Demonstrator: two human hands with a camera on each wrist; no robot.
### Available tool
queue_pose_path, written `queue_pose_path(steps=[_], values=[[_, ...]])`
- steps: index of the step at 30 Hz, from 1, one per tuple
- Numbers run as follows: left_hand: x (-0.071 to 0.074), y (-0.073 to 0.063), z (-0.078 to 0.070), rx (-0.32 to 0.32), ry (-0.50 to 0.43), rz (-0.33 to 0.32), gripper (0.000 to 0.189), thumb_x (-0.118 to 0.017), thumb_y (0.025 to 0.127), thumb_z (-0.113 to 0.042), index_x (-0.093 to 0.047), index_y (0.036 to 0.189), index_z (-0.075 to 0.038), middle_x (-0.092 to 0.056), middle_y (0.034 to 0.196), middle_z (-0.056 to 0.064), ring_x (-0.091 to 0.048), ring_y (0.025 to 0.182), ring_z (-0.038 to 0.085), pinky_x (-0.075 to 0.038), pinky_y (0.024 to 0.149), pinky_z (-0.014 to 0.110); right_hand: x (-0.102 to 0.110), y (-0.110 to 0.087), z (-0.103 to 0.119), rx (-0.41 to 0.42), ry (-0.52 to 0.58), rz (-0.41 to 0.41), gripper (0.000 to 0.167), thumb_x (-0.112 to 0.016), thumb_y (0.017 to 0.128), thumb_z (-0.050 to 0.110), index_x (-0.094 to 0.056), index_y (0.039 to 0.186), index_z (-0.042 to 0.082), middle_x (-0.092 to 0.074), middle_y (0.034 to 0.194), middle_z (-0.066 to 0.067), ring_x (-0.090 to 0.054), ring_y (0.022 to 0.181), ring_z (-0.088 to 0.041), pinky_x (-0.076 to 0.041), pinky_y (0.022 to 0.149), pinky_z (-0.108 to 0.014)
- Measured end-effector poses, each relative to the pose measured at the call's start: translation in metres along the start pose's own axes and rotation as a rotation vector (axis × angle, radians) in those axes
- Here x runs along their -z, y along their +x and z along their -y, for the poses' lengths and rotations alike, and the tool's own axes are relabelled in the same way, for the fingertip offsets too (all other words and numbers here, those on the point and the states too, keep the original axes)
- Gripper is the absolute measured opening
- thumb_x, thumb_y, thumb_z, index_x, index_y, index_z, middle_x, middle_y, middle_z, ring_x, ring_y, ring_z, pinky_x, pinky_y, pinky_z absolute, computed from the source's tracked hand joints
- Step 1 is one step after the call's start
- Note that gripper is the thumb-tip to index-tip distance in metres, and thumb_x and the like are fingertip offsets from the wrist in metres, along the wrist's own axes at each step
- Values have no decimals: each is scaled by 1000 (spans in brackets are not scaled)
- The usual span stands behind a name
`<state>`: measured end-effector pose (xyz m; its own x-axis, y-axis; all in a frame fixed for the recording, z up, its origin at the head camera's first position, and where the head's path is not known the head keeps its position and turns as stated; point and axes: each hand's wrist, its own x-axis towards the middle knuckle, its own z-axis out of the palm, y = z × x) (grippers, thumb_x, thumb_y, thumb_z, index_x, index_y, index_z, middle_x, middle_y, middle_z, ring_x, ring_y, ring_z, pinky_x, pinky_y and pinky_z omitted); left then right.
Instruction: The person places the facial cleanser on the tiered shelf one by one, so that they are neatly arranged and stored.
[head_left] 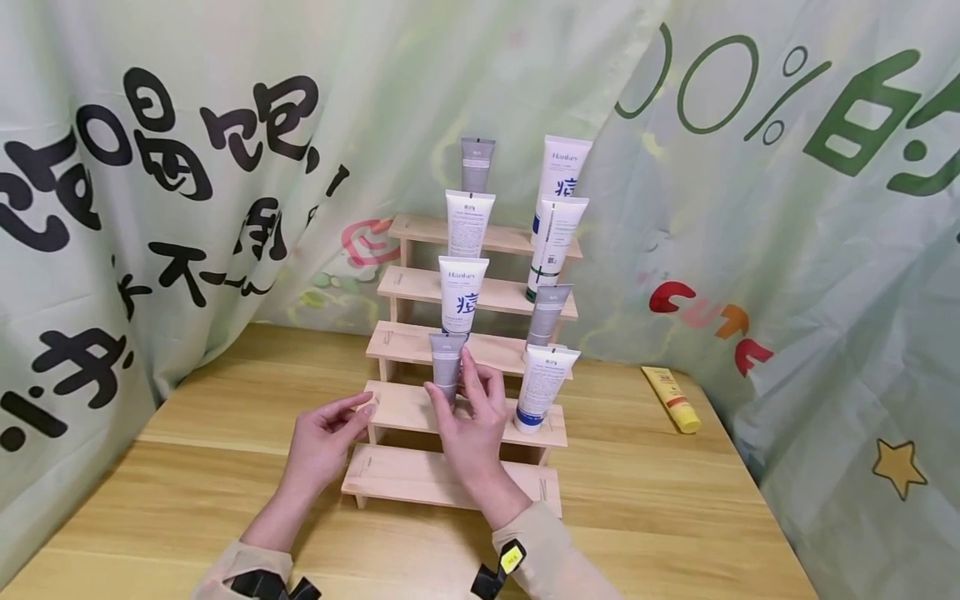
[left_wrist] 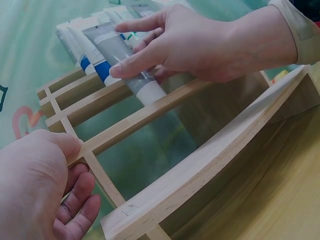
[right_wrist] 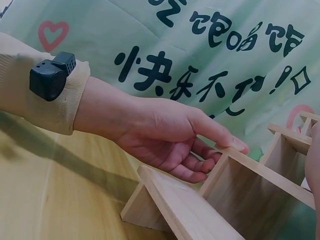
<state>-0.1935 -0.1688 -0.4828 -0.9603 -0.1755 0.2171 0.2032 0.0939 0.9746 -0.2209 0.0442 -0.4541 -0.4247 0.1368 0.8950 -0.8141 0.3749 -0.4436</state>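
My right hand pinches a small grey squeeze tube between thumb and fingers. The tube stands cap down over the second-lowest step of a wooden tiered display stand. In the left wrist view its white cap is at that step's surface. My left hand grips the left end of the same step, thumb on top and fingers curled below, as the right wrist view also shows. A white tube with blue print stands one step above the grey tube. To the right on the same step is a white tube with a blue band.
Higher steps carry several more tubes, among them a grey tube and a white tube at the top. A yellow tube lies on the wooden table at the right. Printed curtains hang close behind.
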Motion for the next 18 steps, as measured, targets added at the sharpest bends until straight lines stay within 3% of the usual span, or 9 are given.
queue_pose_path(steps=[10, 18], values=[[0, 1, 0, -5, -4, -1, 29, -81, 96, -9, -77, 123, 1, -72, 84, 11, -64, 70, 11, -59, 63, 24, 5, -2, 5, -12, -44, 27, 86, -95, 76, -2, -53, 152, -5, -62, 109, -18, -72, 83, -30, -63, 65, -31], [0, 0, 0, -8, -8, 3, 28, -81, 96, -9, -78, 122, 1, -71, 84, 15, -65, 70, 15, -59, 63, 24, 10, -2, 7, -2, -38, 43, 91, -96, 73, -2, -51, 152, -7, -64, 114, -20, -72, 85, -32, -64, 71, -35]])
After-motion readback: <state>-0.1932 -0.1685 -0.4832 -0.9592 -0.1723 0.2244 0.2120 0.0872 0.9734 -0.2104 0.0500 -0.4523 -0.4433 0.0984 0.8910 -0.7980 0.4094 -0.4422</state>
